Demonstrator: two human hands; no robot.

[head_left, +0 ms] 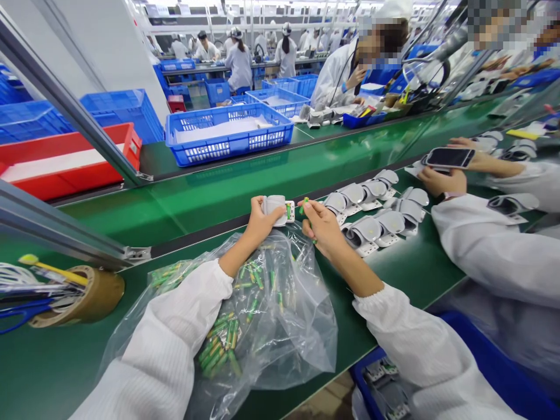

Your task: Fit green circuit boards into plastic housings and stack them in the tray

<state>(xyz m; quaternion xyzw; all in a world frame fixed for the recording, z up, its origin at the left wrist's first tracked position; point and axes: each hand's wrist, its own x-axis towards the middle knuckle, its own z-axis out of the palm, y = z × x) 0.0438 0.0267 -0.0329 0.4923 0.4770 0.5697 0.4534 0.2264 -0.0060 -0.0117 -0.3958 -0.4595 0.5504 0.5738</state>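
My left hand [261, 220] is closed around a light grey device [273, 205], whose white end with a green battery inside points right. Just to its right, my right hand [321, 224] pinches a small green battery [305, 204] between thumb and fingertips; a bit of green also shows at its lower fingers. The two hands are apart. Below them a clear plastic bag [306, 326] with many loose green batteries [225, 344] lies on the green table. Right of my right hand stand two rows of similar grey devices [365, 230].
A tape roll [94, 291] holding pens and scissors is at left. Behind the conveyor [245, 181] stand a blue basket [231, 143] and a red bin [131, 143]. At right, a person's hands hold a phone [450, 157]. A blue bin [363, 373] sits below the table edge.
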